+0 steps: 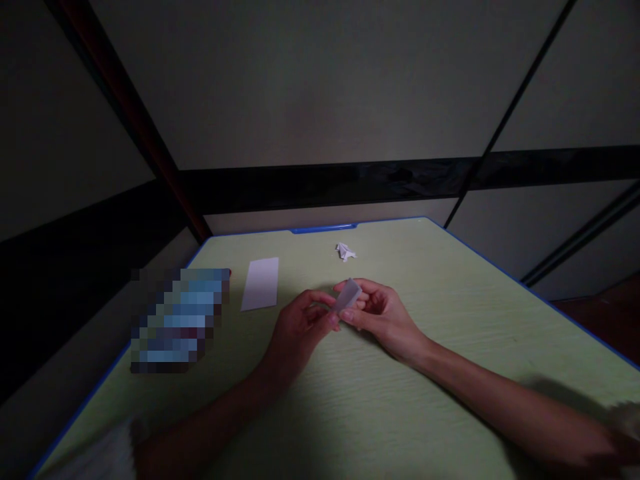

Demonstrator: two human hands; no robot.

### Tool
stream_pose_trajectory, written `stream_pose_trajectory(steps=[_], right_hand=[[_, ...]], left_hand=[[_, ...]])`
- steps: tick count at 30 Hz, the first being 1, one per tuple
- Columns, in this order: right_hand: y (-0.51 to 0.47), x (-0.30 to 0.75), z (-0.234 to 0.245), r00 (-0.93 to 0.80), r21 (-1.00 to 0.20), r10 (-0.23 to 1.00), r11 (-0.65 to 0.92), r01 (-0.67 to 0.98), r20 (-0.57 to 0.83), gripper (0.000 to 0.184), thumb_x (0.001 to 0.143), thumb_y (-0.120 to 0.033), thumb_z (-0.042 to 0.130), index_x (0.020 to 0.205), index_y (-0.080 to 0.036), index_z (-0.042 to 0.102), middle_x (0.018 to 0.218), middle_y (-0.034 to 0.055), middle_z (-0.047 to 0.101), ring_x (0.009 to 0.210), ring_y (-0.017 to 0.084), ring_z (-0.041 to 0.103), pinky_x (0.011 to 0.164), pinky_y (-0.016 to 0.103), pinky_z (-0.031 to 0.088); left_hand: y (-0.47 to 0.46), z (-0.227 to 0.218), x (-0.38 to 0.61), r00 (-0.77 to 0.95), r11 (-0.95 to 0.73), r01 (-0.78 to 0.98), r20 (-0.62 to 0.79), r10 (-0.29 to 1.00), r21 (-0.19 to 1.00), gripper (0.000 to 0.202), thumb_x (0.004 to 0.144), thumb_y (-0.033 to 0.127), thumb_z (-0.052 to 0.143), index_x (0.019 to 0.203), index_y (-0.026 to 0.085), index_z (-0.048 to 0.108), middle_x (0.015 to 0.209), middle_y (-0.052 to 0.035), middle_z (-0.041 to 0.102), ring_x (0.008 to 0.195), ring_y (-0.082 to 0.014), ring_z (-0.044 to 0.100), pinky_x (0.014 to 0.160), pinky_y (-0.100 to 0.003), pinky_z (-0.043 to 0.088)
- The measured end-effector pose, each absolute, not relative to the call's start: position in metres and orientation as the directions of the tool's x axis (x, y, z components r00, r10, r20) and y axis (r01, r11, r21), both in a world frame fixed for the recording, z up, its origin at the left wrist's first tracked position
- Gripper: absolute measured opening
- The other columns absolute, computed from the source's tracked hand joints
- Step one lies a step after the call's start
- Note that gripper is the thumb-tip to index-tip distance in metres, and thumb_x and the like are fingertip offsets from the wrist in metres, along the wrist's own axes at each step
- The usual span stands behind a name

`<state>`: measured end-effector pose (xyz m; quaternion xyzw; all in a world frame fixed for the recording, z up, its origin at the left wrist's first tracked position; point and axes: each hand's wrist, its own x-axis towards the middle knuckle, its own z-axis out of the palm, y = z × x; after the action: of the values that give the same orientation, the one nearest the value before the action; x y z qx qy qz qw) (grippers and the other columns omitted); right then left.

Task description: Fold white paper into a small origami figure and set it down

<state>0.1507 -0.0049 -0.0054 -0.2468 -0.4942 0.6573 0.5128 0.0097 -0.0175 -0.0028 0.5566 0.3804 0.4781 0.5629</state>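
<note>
A small folded piece of white paper [348, 295] is held between my two hands, tilted, above the middle of the table. My left hand [304, 325] pinches its lower left end between thumb and fingers. From the other side my right hand [383, 313] grips it, thumb in front and fingers curled behind. Just beyond my hands lies a small folded paper figure [345, 252] with pointed parts, shaped like a frog. To the left of my left hand a flat white sheet of paper [261, 284] rests on the table.
The pale green table [450, 307] has a blue rim and a blue handle-like strip [324, 229] at its far edge. A blurred-out, pixelated flat object [183, 323] lies at the left edge. Behind the table stand light panels with a black band [325, 183].
</note>
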Motion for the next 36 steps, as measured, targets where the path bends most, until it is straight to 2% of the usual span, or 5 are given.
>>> stream_pose_trajectory(steps=[5, 12, 23, 30, 36], right_hand=[[-0.0050, 0.1505, -0.0052, -0.373, -0.900, 0.905, 0.022, -0.435, 0.202, 0.023, 0.062, -0.013, 0.066, 0.084, -0.015, 0.058, 0.060, -0.0026, 0.060, 0.052, 0.006, 0.054, 0.051, 0.019, 0.042], [-0.0036, 0.1544, -0.0080, -0.362, -0.913, 0.917, 0.005, -0.407, 0.166, 0.014, 0.062, -0.012, 0.064, 0.074, -0.013, 0.058, 0.053, -0.0049, 0.052, 0.046, 0.003, 0.043, 0.042, 0.015, 0.029], [-0.0051, 0.1516, -0.0058, -0.322, -0.941, 0.947, -0.109, -0.319, -0.001, 0.015, 0.061, -0.024, 0.066, 0.065, -0.011, 0.061, 0.057, -0.0007, 0.059, 0.047, 0.006, 0.048, 0.044, 0.018, 0.035], [-0.0036, 0.1513, -0.0073, -0.323, -0.953, 0.945, -0.061, -0.296, 0.039, 0.019, 0.062, -0.028, 0.065, 0.070, -0.011, 0.063, 0.054, -0.0011, 0.059, 0.048, 0.007, 0.049, 0.045, 0.019, 0.036], [-0.0042, 0.1516, -0.0065, -0.338, -0.962, 0.941, -0.079, -0.260, 0.014, 0.020, 0.063, -0.031, 0.064, 0.066, -0.011, 0.060, 0.051, -0.0027, 0.053, 0.046, 0.006, 0.045, 0.046, 0.019, 0.033]], left_hand=[[-0.0165, -0.0021, 0.0106, 0.197, -0.107, -0.078, 0.120, 0.973, 0.991, 0.011, 0.068, 0.023, 0.054, 0.076, 0.016, 0.052, 0.055, 0.0027, 0.057, 0.054, -0.0107, 0.051, 0.055, -0.023, 0.037], [-0.0140, -0.0022, 0.0101, 0.087, -0.193, -0.037, 0.196, 0.977, 0.980, 0.011, 0.074, 0.023, 0.047, 0.070, 0.014, 0.052, 0.050, 0.0043, 0.051, 0.051, -0.0087, 0.047, 0.052, -0.021, 0.036], [-0.0151, -0.0021, 0.0098, 0.051, -0.082, -0.052, 0.085, 0.995, 0.995, 0.008, 0.063, 0.021, 0.059, 0.064, 0.015, 0.054, 0.054, 0.0045, 0.052, 0.053, -0.0080, 0.046, 0.050, -0.018, 0.035], [-0.0147, 0.0001, 0.0097, 0.092, -0.032, 0.083, 0.024, 0.995, 0.996, 0.029, 0.065, 0.035, 0.053, 0.045, 0.015, 0.047, 0.042, 0.0050, 0.039, 0.044, -0.0074, 0.033, 0.043, -0.020, 0.025], [-0.0154, -0.0028, 0.0073, 0.039, -0.041, 0.042, 0.039, 0.998, 0.998, 0.026, 0.067, 0.036, 0.053, 0.052, 0.015, 0.050, 0.046, 0.0054, 0.038, 0.046, -0.0073, 0.031, 0.044, -0.019, 0.025]])
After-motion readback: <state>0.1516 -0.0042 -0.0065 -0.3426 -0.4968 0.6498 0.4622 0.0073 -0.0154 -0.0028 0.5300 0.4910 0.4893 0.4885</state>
